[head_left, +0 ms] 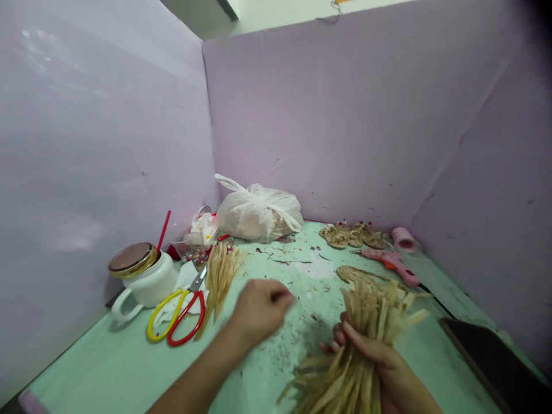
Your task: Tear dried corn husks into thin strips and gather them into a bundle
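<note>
My right hand (379,359) is wrapped round a thick bundle of dried straw strips (366,322), whose ends fan out above and below the grip. Over the middle of the table my left hand (263,307) is closed, its fingers curled together and slightly blurred by motion. Whatever it may hold I cannot make out. To its left lie scissors (199,282) with one yellow and one red handle, beside a smaller bunch of straw strips (221,270). A braided straw piece (356,274) lies just behind the bundle.
A white mug (150,282) with a gold-rimmed lid (133,260) stands at left. At the back sits a tied white plastic bag (261,213). A pink glue gun (390,263), coiled straw pieces (351,234), a pink roll (405,240) and a dark flat object (487,359) lie at right.
</note>
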Tool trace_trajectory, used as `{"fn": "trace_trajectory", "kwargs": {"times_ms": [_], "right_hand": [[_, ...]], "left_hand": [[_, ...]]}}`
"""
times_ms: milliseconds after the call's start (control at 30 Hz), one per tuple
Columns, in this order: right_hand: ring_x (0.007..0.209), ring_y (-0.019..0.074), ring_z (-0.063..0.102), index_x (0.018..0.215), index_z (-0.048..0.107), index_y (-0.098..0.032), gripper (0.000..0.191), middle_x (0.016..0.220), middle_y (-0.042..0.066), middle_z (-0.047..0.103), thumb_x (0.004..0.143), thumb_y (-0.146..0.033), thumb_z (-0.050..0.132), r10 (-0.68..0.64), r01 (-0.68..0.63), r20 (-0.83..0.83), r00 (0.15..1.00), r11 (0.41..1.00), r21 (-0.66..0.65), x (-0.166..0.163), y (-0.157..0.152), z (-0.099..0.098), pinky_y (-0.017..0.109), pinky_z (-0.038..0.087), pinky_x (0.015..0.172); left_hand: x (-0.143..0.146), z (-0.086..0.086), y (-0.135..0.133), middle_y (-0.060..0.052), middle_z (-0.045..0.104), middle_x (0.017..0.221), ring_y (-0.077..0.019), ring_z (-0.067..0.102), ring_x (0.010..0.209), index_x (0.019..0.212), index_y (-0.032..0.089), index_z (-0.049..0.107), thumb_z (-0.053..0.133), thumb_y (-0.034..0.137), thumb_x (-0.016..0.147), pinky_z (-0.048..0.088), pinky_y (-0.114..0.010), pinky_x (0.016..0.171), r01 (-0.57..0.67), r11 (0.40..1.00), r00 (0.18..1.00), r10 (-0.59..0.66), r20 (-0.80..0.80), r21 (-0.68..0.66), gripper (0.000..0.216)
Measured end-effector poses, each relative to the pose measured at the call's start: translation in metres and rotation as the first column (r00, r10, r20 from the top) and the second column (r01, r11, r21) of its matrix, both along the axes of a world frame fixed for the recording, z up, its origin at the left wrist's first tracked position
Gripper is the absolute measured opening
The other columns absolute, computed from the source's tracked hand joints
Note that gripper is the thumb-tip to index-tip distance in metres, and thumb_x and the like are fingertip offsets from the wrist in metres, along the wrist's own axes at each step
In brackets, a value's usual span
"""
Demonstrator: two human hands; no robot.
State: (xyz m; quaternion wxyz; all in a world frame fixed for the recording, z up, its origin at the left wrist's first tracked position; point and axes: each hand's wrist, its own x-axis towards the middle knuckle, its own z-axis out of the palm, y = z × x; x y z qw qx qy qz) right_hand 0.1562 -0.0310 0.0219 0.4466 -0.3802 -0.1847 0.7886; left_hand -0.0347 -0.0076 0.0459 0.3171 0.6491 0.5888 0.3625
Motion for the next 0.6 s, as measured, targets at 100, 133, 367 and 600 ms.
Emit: {"fn": "trace_trajectory", "kwargs": {"times_ms": [100, 133, 367, 600], "right_hand": [[0.045, 0.0080, 0.051, 0.061, 0.062, -0.019, 0.017, 0.046, -0.007, 0.051, 0.053, -0.022, 0.077, -0.040, 0.039, -0.046, 0.998, 0.999, -0.017, 0.002, 0.004, -0.001, 0.023, 0.047, 0.056], [0.043, 0.0073, 0.050, 0.061, 0.062, -0.019, 0.018, 0.045, -0.007, 0.050, 0.052, -0.021, 0.077, -0.049, 0.048, -0.044, 0.998, 0.999, -0.019, 0.002, 0.004, -0.002, 0.022, 0.047, 0.054], [0.044, 0.0087, 0.051, 0.064, 0.062, -0.019, 0.019, 0.046, -0.006, 0.051, 0.053, -0.022, 0.077, -0.058, 0.058, -0.020, 0.998, 0.998, -0.012, 0.001, 0.002, 0.001, 0.021, 0.044, 0.050], [0.039, 0.0077, 0.047, 0.060, 0.064, -0.017, 0.023, 0.043, -0.006, 0.052, 0.048, -0.025, 0.081, -0.070, 0.072, -0.018, 0.997, 0.987, 0.143, 0.005, 0.016, -0.019, 0.025, 0.044, 0.050]], "left_hand": [[-0.041, -0.006, 0.028, -0.008, 0.062, 0.077, -0.0242, 0.054, 0.077, 0.069, 0.020, 0.062, 0.050, 0.033, 0.074, 0.036, -0.032, 0.069, -0.456, 0.856, 0.790, 0.516, -0.332, 0.245, 0.018], [-0.051, -0.010, 0.035, -0.011, 0.062, 0.085, -0.0275, 0.054, 0.082, 0.074, 0.019, 0.061, 0.050, 0.032, 0.073, 0.036, -0.035, 0.072, -0.490, 0.835, 0.753, 0.550, -0.362, 0.249, 0.017], [-0.068, -0.028, 0.051, -0.015, 0.059, 0.088, -0.0323, 0.051, 0.091, 0.069, 0.017, 0.059, 0.054, 0.019, 0.066, 0.035, -0.038, 0.075, -0.508, 0.836, 0.708, 0.544, -0.450, 0.210, 0.006], [-0.071, 0.001, 0.039, -0.005, 0.055, 0.068, -0.0226, 0.051, 0.068, 0.066, 0.020, 0.052, 0.047, 0.026, 0.073, 0.032, -0.030, 0.058, -0.589, 0.764, 0.746, 0.639, -0.185, 0.262, 0.011]]}}
